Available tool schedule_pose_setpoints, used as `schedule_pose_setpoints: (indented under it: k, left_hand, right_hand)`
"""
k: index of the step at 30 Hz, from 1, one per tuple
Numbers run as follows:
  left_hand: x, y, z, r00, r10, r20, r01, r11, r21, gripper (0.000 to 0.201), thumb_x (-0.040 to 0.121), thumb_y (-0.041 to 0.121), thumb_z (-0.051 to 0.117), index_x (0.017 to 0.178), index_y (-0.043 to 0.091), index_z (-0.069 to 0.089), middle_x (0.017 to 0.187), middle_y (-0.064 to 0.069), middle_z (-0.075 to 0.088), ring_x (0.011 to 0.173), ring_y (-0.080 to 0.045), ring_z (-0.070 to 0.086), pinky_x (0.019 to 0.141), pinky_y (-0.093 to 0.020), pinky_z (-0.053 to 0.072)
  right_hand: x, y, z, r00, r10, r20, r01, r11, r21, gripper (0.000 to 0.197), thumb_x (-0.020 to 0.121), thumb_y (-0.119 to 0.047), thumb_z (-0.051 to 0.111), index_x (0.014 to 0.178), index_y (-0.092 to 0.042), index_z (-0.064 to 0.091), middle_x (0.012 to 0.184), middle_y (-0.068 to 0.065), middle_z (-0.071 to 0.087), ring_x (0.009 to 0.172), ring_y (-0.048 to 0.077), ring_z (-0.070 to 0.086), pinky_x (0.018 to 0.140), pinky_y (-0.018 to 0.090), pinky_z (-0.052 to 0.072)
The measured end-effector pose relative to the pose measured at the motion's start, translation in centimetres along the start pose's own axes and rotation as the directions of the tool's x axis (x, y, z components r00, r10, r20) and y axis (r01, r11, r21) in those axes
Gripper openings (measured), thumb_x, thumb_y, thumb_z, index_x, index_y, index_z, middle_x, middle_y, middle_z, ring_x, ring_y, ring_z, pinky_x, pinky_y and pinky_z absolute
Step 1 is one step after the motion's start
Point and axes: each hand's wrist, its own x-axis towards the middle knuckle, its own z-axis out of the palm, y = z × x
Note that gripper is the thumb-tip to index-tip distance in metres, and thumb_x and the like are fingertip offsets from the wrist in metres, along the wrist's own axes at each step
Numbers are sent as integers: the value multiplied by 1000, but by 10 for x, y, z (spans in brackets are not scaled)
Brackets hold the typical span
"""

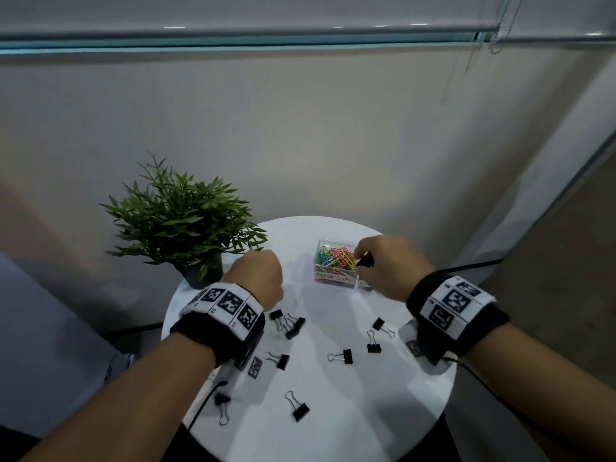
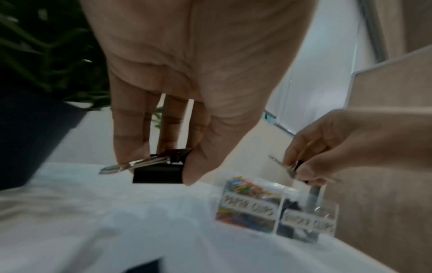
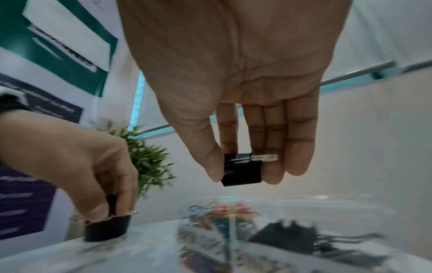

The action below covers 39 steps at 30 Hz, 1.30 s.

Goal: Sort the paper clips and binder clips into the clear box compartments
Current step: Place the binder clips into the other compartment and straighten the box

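Head view: right hand [image 1: 388, 266] pinches a small black metal binder clip [image 3: 242, 170] above the clear plastic two-compartment box [image 1: 321, 276]. Left hand [image 1: 256, 278] pinches another black binder clip [image 2: 158, 170] over the round white table [image 1: 333, 411].

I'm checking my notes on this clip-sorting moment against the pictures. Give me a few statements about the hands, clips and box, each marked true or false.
1. The right hand pinches a black binder clip above the clear box. True.
2. The left hand holds nothing. False: it pinches another binder clip.
3. Coloured paper clips fill one compartment. True.
4. No binder clips remain on the table. False: several loose clips lie there.
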Motion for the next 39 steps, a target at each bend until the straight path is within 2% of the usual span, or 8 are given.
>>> schedule_pose_setpoints:
  k: [3,6,13,19,25,30,36,39]
  left_hand:
    - [7,38,-10,985,154,-78,-160,984,-81,18,79,12,65,92,19,76,98,-1,72,95,-21,65,86,-31,54]
    - [17,81,-12,958,261,-118,-277,949,-147,19,78,10,64,89,22,75,99,1,71,95,-19,63,85,-30,50]
    - [34,141,7,932,353,-82,-361,921,-145,28,79,7,64,105,16,71,106,-5,69,101,-25,63,85,-33,53]
    - [37,151,21,922,387,-23,-387,916,-101,32,81,5,59,111,13,66,110,-10,67,105,-30,61,89,-37,51]
    - [35,147,27,918,397,-16,-397,918,26,23,88,22,59,108,13,66,109,-11,65,105,-30,60,82,-34,48]
    - [37,133,31,910,406,-83,-403,914,56,37,90,31,61,124,17,60,123,-8,52,119,-28,46,95,-38,43]
    - [30,127,22,920,386,-61,-389,919,-58,18,87,17,61,103,19,68,104,-10,67,96,-30,63,78,-33,50]
    - [27,123,19,913,407,-31,-408,912,-48,33,83,3,55,106,21,69,103,-10,67,95,-32,63,78,-34,51]
  right_hand:
    - [7,28,-13,987,158,-17,-157,987,42,23,80,-24,65,103,-28,64,98,-2,71,93,24,63,74,27,47]
    - [10,42,-11,980,197,-9,-197,980,15,25,79,-24,66,104,-27,62,100,-1,70,95,24,62,74,28,46]
    - [12,57,-1,975,221,-9,-218,966,138,22,79,-22,70,100,-23,65,91,-3,71,91,22,66,80,31,53]
    - [21,74,-14,945,293,-148,-252,936,247,20,78,-20,71,97,-22,64,82,-2,63,82,19,58,74,23,44]
    - [24,71,-10,986,164,-21,-152,951,269,19,81,-15,67,98,-23,63,89,-2,69,78,16,60,72,23,43]
    - [24,65,-5,992,118,43,-124,970,207,27,82,-17,66,108,-25,64,100,-3,65,85,15,60,78,27,49]
    - [18,62,-3,992,122,-20,-116,976,186,29,80,-4,61,105,-17,67,103,1,67,89,20,62,84,31,52]
    - [14,58,0,995,97,-1,-96,985,141,30,79,-1,52,97,-18,70,96,2,70,91,23,64,84,34,54]
